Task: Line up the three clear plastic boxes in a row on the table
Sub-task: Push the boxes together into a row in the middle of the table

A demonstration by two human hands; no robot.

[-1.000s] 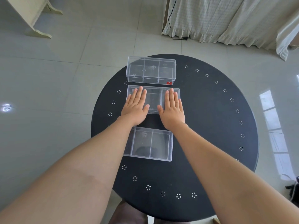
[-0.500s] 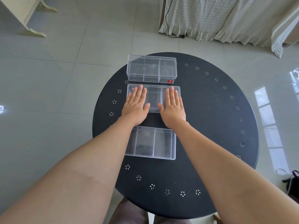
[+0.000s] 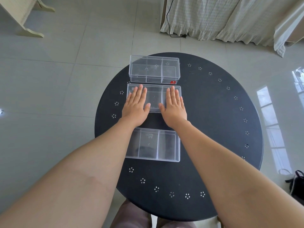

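Three clear plastic boxes with dividers lie one behind another on the round black table (image 3: 213,129). The far box (image 3: 154,69) carries a small red label at its near right corner. The middle box (image 3: 154,96) sits just in front of it. My left hand (image 3: 136,106) lies flat on the middle box's left part, fingers spread. My right hand (image 3: 174,107) lies flat on its right part. Neither hand grips anything. The near box (image 3: 153,145) rests between my forearms, with a dark gap separating it from the middle box.
The table has a ring of small flower-shaped holes near its rim. Grey tiled floor surrounds it. A white curtain (image 3: 230,18) and a black cable hang at the back, a pale furniture leg (image 3: 28,22) stands far left, and a dark bag (image 3: 296,183) sits at the right.
My two hands have slid apart on the middle box, from near its centre toward its ends. The boxes look unmoved; the view has shifted slightly.
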